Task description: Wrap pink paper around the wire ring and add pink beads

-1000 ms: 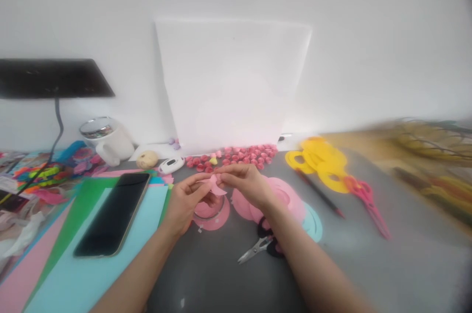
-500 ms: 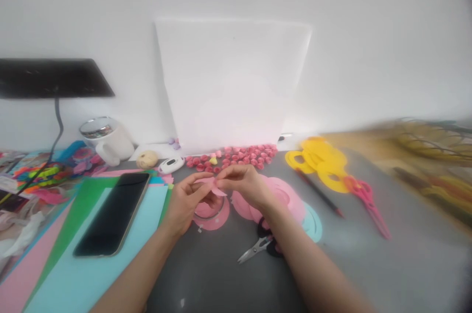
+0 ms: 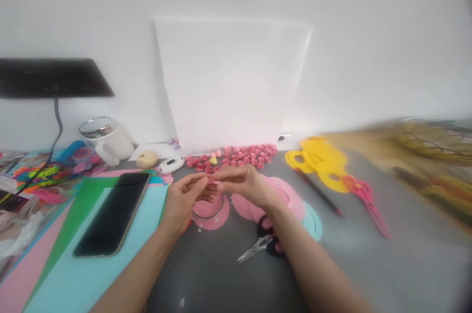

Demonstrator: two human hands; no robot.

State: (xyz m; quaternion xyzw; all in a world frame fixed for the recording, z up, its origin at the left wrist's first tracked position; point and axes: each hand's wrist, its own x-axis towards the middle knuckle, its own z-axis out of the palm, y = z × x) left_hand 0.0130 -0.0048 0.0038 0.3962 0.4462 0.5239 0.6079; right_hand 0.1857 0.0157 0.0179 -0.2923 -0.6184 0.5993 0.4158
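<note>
Between my two hands, a small piece of pink paper (image 3: 213,181) is pinched at the fingertips, mostly hidden by the fingers. My left hand (image 3: 186,200) grips it from the left, thumb on top. From the right, my right hand (image 3: 245,185) holds its other side between thumb and fingers. Under them on the grey table lies a pink paper disc (image 3: 216,220) with a round clear-rimmed object on it. Pink paper rings (image 3: 285,195) lie right of my hands, partly over a light blue ring (image 3: 313,222). Black-handled scissors (image 3: 254,250) rest near my right forearm.
Many small pink paper rolls (image 3: 247,156) lie before a white board (image 3: 236,82). A phone (image 3: 114,214) rests on coloured sheets (image 3: 51,278) at left, near a white mug (image 3: 118,143). Yellow rings (image 3: 324,158), a pencil (image 3: 320,193) and pink scissors (image 3: 368,200) are at right.
The pink strip's loose end that stuck out between my hands no longer shows. My right fingers have shifted slightly left, closer over my left fingertips.
</note>
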